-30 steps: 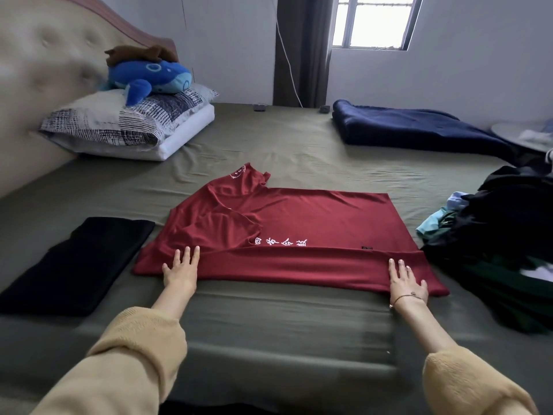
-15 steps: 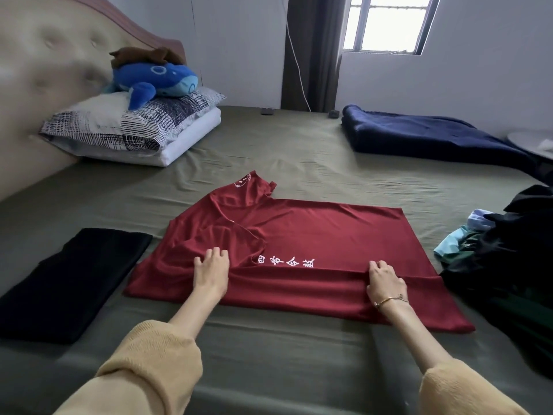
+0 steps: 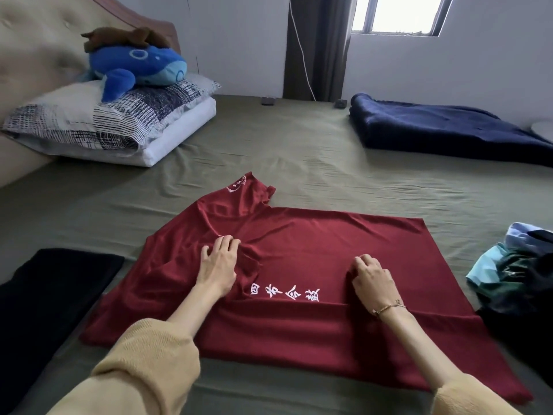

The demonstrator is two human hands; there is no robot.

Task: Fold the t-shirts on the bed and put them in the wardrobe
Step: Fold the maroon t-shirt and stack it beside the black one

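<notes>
Red t-shirt [image 3: 299,322] spread flat on the bed [image 3: 299,163], with a row of white Chinese characters [image 3: 284,292], not legible, between the two hands. Left hand [image 3: 218,265], fingers curled, gathers bunched cloth; right hand [image 3: 372,280], fingers curled, pinches a fold. Beyond the left hand, a white round emblem [image 3: 238,185] marks the sleeve; left of it lies a folded black garment [image 3: 51,292].

A red t-shirt [image 3: 314,253] lies flat on the green bed [image 3: 269,163]. Both hands rest on it: the left hand [image 3: 220,262] bunches the cloth, the right hand [image 3: 372,278] curls beside the white letters [image 3: 285,292].
</notes>
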